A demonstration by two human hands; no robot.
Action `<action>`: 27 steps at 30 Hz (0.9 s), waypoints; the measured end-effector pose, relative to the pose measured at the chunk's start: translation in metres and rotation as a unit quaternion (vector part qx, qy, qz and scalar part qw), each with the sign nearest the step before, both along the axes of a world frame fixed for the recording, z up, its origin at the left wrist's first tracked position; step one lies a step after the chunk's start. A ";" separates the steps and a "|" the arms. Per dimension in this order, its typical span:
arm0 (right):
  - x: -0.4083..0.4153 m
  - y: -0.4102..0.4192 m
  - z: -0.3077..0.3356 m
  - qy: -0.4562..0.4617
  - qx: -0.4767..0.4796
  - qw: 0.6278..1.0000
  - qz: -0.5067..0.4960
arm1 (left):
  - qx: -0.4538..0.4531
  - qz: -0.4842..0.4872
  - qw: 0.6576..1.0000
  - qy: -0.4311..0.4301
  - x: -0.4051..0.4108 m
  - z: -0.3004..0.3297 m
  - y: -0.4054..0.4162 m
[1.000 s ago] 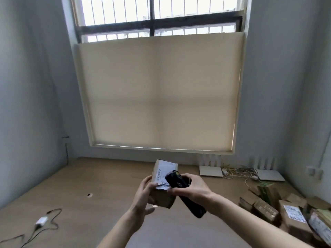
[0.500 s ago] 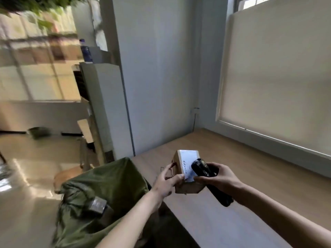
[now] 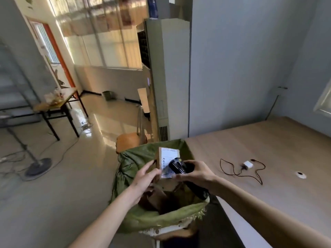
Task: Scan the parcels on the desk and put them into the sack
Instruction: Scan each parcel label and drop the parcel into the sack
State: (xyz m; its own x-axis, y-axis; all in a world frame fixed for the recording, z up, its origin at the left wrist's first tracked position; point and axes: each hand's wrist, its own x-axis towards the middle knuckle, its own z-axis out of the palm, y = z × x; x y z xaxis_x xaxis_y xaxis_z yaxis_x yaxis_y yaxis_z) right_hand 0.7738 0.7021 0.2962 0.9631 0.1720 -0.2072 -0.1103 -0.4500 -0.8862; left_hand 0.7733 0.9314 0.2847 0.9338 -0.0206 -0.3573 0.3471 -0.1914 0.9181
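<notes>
A small cardboard parcel (image 3: pixel 167 156) with a white label is held above the open mouth of the green sack (image 3: pixel 136 169). My left hand (image 3: pixel 143 179) grips the parcel's left side. My right hand (image 3: pixel 195 173) holds a black handheld scanner (image 3: pixel 176 166) whose head lies against the label. Brown parcels (image 3: pixel 154 197) lie inside the sack. The wooden desk (image 3: pixel 268 149) lies to the right of the sack.
A white charger with a black cable (image 3: pixel 248 166) lies on the desk. A tall white cabinet unit (image 3: pixel 168 77) stands behind the sack, a wooden stool (image 3: pixel 129 140) beside it. A fan base (image 3: pixel 37 169) and cables lie on the floor at left, near a table (image 3: pixel 59 104).
My view has swung left from the window to the sack. Both hands carried the parcel and scanner from over the desk to above the sack's mouth.
</notes>
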 end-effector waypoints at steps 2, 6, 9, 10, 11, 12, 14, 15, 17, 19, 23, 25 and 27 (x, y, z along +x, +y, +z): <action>0.038 0.007 -0.027 0.019 -0.009 1.000 0.008 | 0.003 0.006 1.000 0.026 0.028 -0.018 0.006; 0.092 0.011 -0.074 0.073 -0.042 0.996 0.022 | -0.011 0.031 0.997 0.074 0.069 -0.067 0.008; 0.115 0.013 -0.111 0.118 -0.050 0.992 0.016 | -0.012 0.032 0.994 0.105 0.086 -0.101 0.001; 0.119 0.013 -0.120 0.133 -0.057 0.989 0.015 | -0.011 0.032 0.993 0.113 0.090 -0.112 -0.001; 0.123 0.014 -0.129 0.147 -0.064 0.987 0.016 | -0.007 0.033 0.992 0.120 0.094 -0.122 -0.003; 0.128 0.015 -0.137 0.160 -0.071 0.984 0.018 | 0.000 0.031 0.991 0.127 0.099 -0.131 -0.005; 0.136 0.017 -0.151 0.174 -0.086 0.981 0.023 | 0.008 0.028 0.989 0.148 0.109 -0.145 -0.006; 0.139 0.018 -0.158 0.173 -0.092 0.980 0.024 | 0.013 0.023 0.987 0.158 0.114 -0.152 -0.006; 0.144 0.019 -0.168 0.163 -0.113 0.980 0.021 | 0.032 0.016 0.987 0.159 0.121 -0.161 -0.006; 0.148 0.017 -0.171 0.152 -0.142 0.978 0.022 | 0.102 -0.009 0.985 0.140 0.130 -0.165 0.000; 0.159 0.013 -0.156 0.106 -0.174 0.979 0.007 | 0.182 -0.031 0.978 0.100 0.153 -0.153 0.021; 0.162 0.012 -0.143 0.074 -0.186 0.980 -0.008 | 0.201 -0.060 0.975 0.070 0.166 -0.143 0.029; 0.163 0.011 -0.127 0.044 -0.211 0.976 -0.019 | 0.235 -0.100 0.967 0.016 0.174 -0.126 0.031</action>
